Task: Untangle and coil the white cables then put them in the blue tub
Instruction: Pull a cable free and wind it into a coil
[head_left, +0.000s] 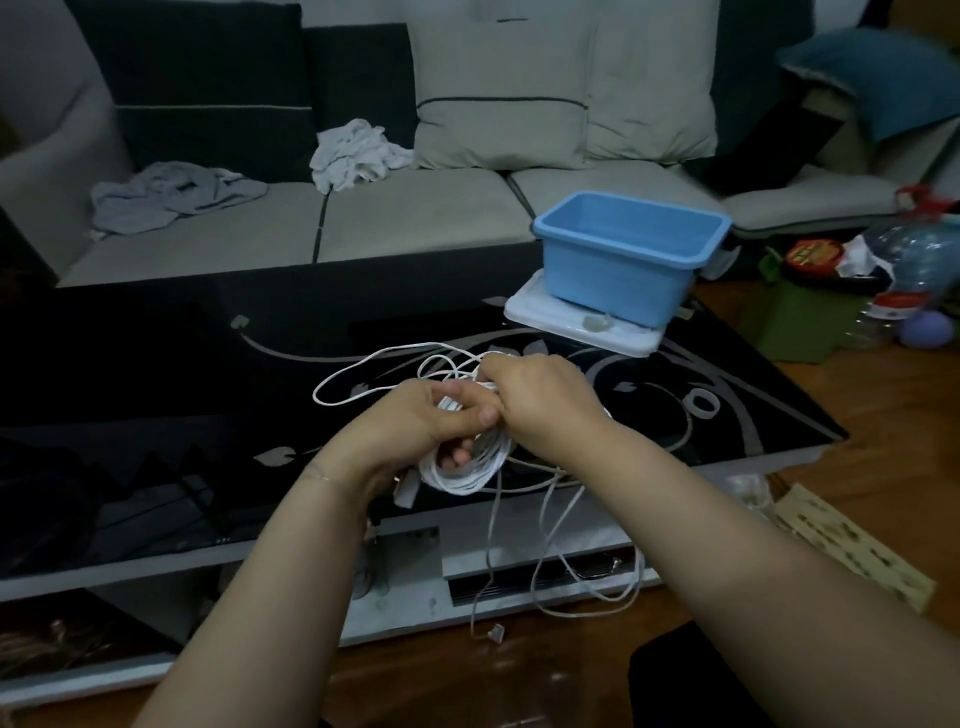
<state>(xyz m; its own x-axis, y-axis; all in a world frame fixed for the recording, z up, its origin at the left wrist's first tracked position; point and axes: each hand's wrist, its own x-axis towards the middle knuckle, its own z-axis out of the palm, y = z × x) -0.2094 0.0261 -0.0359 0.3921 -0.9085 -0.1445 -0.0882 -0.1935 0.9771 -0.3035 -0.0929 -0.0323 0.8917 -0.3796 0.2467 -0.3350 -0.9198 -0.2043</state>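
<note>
A person sits at a black glass bench (156, 364) midway through tidying white cables, with the blue tub (626, 254) as the fixed mark of the scene. Well to the tub's left and nearer the camera, a loose loop of cable (343, 384) lies spread on the bench top. Right of that loop, the left hand (421, 421) grips a finished bundle of white coils (467, 462), fingers curled through its centre and thumb pressed over the top. Just beside it, between the bundle and the tub, the right hand (540, 400) pinches a strand at the top of the coil, fingers bent; exactly how the fingertips sit is hidden behind the knuckles. Below both hands, slack cable tails (550, 545) hang over the bench's near edge toward the floor, one ending in a small plug (496, 633). The tub stands on a white lid (582, 322) at the bench's far right corner and looks empty from this angle. By the look of it, a good part of the winding is done, yet the loose loop and the dangling tails remain to be drawn in, and nothing has gone into the tub.
</note>
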